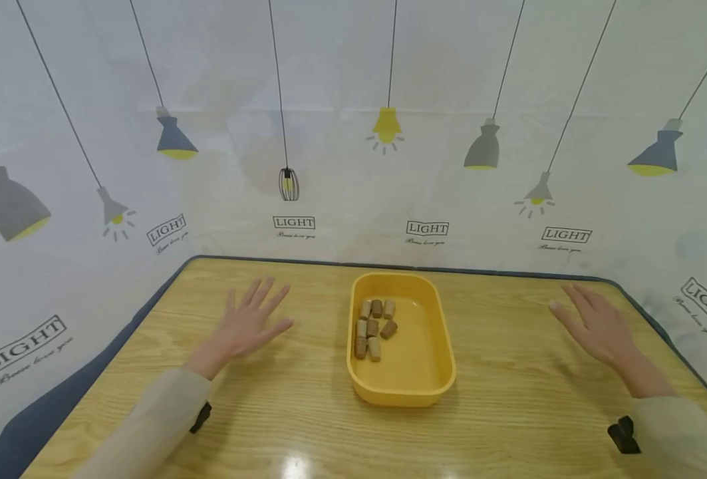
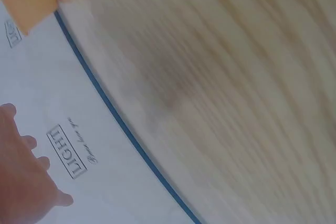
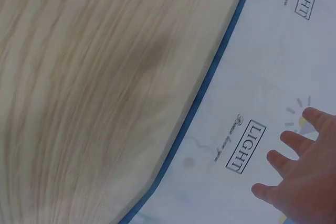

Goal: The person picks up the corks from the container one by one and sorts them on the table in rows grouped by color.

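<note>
Your left hand (image 1: 242,329) and right hand (image 1: 601,329), fingers straight and spread apart, hover palms down on either side of a yellow, round-cornered rectangular tray (image 1: 413,372) at a pale wood-grain table (image 1: 509,339). Neither of your hands touches the tray, which sits between them, well apart from both. Inside, eight small light- and dark-brown cylinders (image 1: 372,328) gather toward the wall on your left; one dark piece lies tilted at the cluster's right side, and the far right of the tray floor is bare. Your pale long sleeves (image 1: 155,416) reach in from below, before a whitish backdrop (image 1: 329,140) printed with hanging lamps and the word "LIGHT."
</note>
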A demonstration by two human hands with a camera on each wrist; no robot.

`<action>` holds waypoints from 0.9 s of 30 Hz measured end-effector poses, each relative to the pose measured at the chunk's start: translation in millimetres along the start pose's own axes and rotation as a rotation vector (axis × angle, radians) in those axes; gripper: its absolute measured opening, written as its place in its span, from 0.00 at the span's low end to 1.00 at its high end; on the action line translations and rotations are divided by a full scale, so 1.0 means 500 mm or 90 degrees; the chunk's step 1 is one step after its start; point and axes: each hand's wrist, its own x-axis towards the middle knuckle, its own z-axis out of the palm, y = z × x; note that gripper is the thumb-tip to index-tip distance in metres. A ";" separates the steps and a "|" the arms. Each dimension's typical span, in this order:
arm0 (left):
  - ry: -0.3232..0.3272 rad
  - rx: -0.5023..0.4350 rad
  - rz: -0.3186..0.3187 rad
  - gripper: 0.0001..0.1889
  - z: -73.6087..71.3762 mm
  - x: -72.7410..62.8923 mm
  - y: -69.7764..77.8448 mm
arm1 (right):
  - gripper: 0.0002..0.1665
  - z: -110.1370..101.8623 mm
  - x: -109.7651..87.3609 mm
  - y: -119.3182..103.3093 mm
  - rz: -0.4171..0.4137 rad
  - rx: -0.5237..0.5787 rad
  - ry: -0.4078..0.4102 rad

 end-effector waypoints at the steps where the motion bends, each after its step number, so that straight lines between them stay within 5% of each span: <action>1: 0.004 0.000 0.008 0.36 0.001 0.002 0.006 | 0.36 0.001 0.004 -0.006 -0.006 0.016 0.007; 13: -0.015 -0.006 0.089 0.36 0.021 0.018 0.079 | 0.32 0.004 0.056 -0.105 -0.024 0.178 0.007; 27: -0.061 0.008 0.161 0.37 0.036 0.025 0.147 | 0.34 0.046 0.115 -0.183 -0.046 0.186 -0.063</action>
